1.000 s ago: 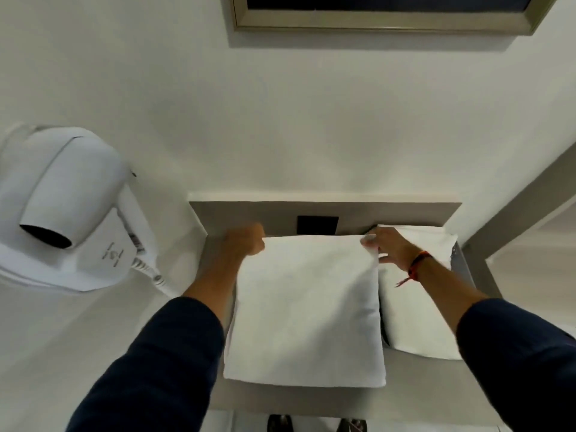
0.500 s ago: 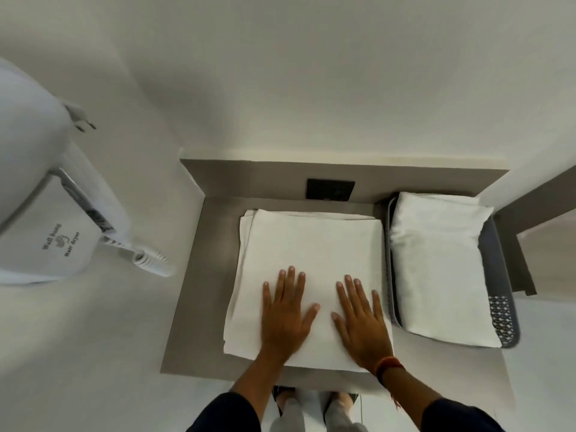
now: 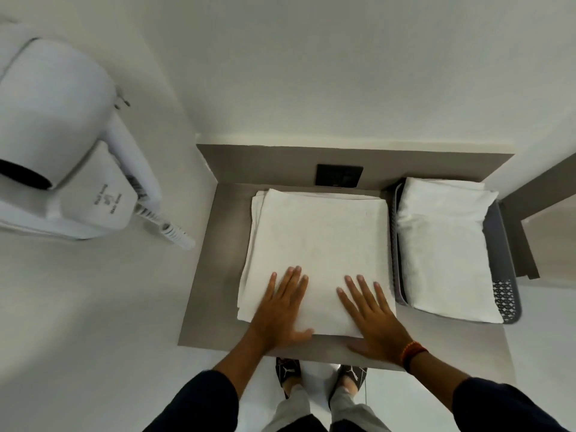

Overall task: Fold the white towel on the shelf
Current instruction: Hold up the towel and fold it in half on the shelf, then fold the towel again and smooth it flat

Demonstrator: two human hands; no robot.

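Both hands' grip splayed flat on white towel's (image 3: 318,244) near edge; nothing pinched.

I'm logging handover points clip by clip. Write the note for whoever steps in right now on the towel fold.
Left hand: open, flat on the towel's near edge.
Right hand: open, flat beside it, thumb on the shelf.
Towel: folded into a square stack, lying on the shelf, close beside the basket on its right. A second folded towel is in the basket.
Done: the fold looks finished, layers slightly staggered on the left.
Left: probably just smooth it, square the left edges, lift hands off.
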